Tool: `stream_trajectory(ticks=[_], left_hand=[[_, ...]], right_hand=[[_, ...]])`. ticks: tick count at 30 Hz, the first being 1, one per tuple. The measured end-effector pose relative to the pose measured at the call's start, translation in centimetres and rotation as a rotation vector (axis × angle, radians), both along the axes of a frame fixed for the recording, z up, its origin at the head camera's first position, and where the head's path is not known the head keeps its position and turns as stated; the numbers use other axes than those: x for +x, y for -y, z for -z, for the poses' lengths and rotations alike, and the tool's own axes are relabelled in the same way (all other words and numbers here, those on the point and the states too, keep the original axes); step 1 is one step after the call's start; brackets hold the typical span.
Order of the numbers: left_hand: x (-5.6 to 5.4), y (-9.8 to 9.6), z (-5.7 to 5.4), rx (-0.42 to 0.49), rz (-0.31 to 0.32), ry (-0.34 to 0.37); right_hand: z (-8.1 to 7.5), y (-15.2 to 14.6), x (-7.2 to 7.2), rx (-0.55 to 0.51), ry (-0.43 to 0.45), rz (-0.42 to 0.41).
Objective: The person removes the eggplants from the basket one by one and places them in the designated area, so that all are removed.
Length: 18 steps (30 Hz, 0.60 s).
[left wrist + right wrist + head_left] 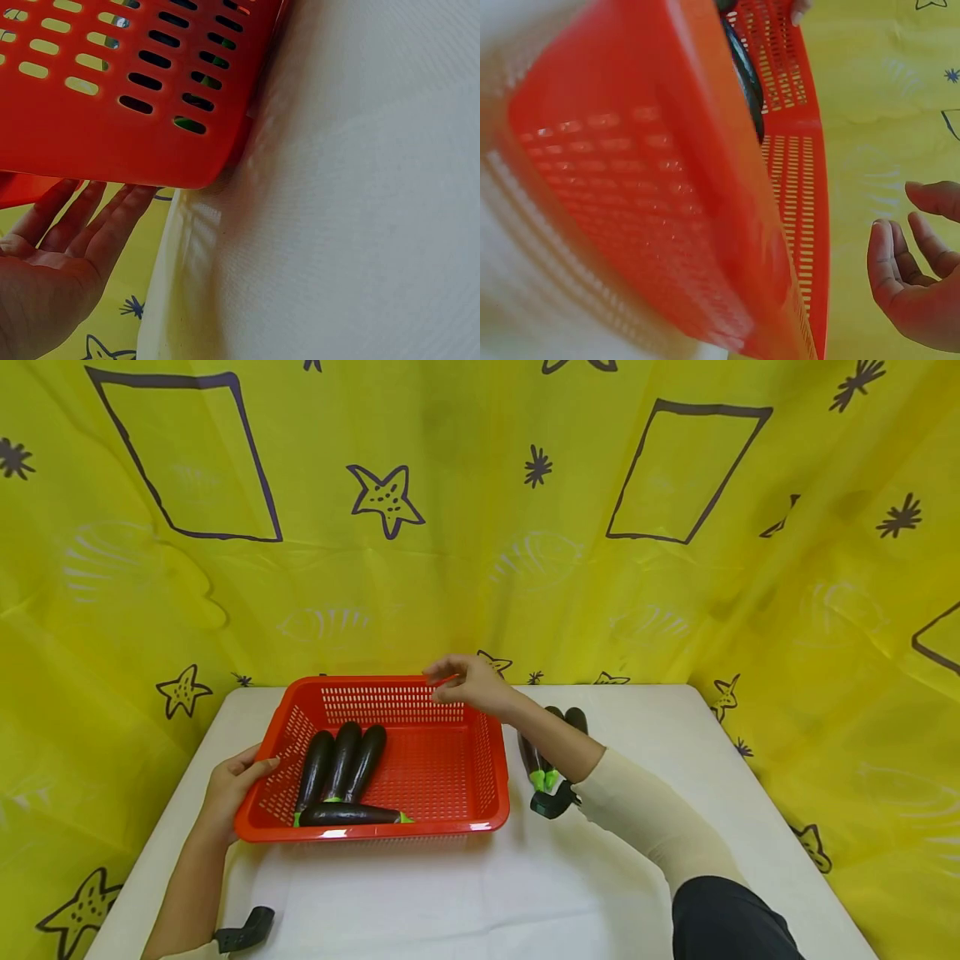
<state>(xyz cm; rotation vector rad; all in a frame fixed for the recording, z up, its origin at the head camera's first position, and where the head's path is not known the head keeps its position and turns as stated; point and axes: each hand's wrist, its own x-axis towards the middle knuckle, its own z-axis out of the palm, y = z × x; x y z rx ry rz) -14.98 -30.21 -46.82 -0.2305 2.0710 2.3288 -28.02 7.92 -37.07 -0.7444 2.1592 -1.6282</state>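
A red plastic basket (375,834) with slotted walls sits on the table. My left hand (231,789) holds its left rim, thumb over the edge; in the left wrist view, that hand's fingers (112,225) reach up under the rim. Several dark eggplants (345,764) with green stem ends lie in the basket's left half, one of them crosswise along the front wall. Over the back right part of the basket hovers my right hand (474,685), its fingers loosely bent. The right wrist view shows nothing between that hand's fingers and thumb.
More eggplants (576,720) lie on the white table (405,893) right of the basket, partly hidden by my right forearm. A yellow patterned curtain (465,593) hangs behind the table and along both sides. Each wrist wears a small black device (551,802).
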Motion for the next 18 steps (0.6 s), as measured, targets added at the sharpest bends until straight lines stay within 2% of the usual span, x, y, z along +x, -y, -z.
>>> stream_trajectory(ticks=[8,18], left_hand=[[0.0,0.0,0.1,-0.001,0.002,-0.011],[-0.1,0.2,0.2,0.005,0.012,-0.031]], right_hand=[[0.1,2.0,-1.2,0.022,0.027,-0.027],[0.9,3.1,-3.0,-0.015,0.109,-0.04]])
